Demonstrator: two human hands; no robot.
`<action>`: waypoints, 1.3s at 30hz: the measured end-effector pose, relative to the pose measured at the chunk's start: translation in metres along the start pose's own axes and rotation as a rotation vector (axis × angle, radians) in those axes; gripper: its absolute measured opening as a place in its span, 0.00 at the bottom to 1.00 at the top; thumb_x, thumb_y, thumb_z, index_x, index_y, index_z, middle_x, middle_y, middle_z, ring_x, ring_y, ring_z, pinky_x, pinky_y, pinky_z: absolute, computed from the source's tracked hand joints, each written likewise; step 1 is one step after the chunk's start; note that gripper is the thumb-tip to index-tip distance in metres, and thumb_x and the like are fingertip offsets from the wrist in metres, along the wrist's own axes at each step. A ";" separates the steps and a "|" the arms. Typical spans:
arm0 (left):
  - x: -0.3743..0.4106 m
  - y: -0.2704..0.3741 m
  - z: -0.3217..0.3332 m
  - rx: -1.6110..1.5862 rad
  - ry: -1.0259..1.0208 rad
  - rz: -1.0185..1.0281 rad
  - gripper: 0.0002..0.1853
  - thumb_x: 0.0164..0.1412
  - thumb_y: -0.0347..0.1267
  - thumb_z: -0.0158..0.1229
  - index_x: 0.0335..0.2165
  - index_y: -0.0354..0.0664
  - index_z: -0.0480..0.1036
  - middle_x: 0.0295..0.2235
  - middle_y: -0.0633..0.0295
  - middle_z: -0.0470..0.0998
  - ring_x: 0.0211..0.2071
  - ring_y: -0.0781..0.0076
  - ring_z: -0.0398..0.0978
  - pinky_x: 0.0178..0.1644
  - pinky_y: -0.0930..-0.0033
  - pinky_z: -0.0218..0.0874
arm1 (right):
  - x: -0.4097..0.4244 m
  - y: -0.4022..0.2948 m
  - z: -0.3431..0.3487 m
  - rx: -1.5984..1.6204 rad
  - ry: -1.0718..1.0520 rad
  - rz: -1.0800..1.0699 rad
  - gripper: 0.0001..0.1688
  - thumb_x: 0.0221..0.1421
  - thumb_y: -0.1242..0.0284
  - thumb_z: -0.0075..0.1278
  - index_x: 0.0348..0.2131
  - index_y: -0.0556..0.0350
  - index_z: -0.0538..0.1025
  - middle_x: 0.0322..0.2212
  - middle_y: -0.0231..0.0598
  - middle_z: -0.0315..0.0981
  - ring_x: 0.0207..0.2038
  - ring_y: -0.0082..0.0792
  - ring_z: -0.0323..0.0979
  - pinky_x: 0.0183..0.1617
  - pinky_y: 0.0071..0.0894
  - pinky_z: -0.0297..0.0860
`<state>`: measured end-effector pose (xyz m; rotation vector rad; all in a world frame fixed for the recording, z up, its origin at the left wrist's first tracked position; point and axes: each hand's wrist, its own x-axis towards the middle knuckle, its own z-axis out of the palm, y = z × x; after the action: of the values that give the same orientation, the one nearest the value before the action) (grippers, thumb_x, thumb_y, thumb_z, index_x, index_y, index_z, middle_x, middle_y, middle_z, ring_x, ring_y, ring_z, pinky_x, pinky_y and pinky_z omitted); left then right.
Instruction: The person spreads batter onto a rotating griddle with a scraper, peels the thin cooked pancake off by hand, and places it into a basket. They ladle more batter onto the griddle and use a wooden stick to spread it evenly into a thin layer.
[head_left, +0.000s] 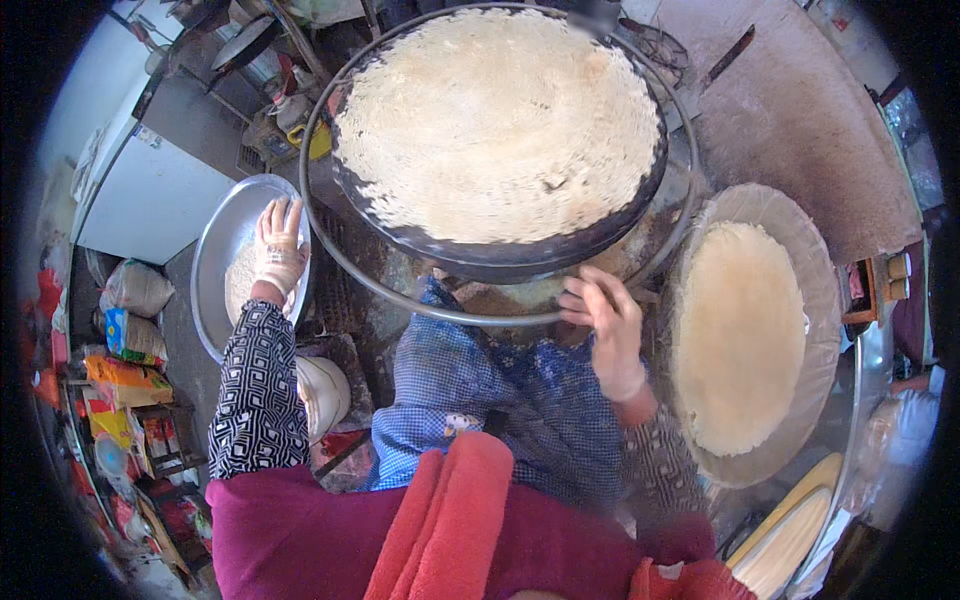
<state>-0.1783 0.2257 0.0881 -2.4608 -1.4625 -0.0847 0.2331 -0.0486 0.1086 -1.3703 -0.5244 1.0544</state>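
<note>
A large round dark griddle (480, 262) with a metal ring (487, 321) around it lies before me. A pale, ragged-edged sheet of batter or thin pancake (495, 135) covers most of it; its surface looks streaked by motion. My left hand (282, 247), in a light glove, is at the right side of a metal basin (206, 262) that has pale flour or batter (240, 281) in it; its fingers point up, and what lies under the palm is hidden. Blurred, my right hand (607, 322) is near the ring's lower right edge, fingers partly curled, with nothing visible in it.
At my right stands a wide plastic-lined container (814, 360) with a stack of pale round flatbreads (742, 337). A brown board or tabletop (810, 135) is beyond it. On the left are a white cabinet (154, 199), a white bucket (326, 390) and packaged goods (131, 382).
</note>
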 end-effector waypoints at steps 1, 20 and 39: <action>0.007 -0.002 0.004 0.053 -0.048 0.078 0.44 0.44 0.30 0.64 0.60 0.45 0.56 0.60 0.51 0.58 0.64 0.50 0.50 0.68 0.51 0.37 | 0.012 -0.004 0.012 0.172 -0.039 0.118 0.26 0.62 0.64 0.48 0.51 0.68 0.67 0.41 0.50 0.75 0.38 0.36 0.78 0.40 0.31 0.76; -0.045 0.146 0.049 -0.416 0.289 0.447 0.09 0.46 0.35 0.62 0.17 0.46 0.70 0.18 0.61 0.71 0.26 0.58 0.72 0.45 0.52 0.65 | 0.200 -0.024 -0.018 -0.129 0.409 0.241 0.24 0.50 0.66 0.62 0.43 0.60 0.74 0.40 0.42 0.73 0.31 0.40 0.72 0.24 0.44 0.74; -0.008 0.065 0.058 -0.097 -0.084 0.415 0.04 0.38 0.34 0.62 0.19 0.49 0.77 0.23 0.58 0.74 0.41 0.51 0.70 0.59 0.49 0.52 | 0.162 0.040 -0.189 0.186 0.282 -0.199 0.22 0.49 0.66 0.60 0.43 0.60 0.78 0.44 0.41 0.75 0.46 0.36 0.70 0.54 0.40 0.66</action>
<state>-0.1310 0.2049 0.0177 -2.8219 -0.9661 0.0339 0.4546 -0.0176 -0.0070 -1.2476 -0.3366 0.7150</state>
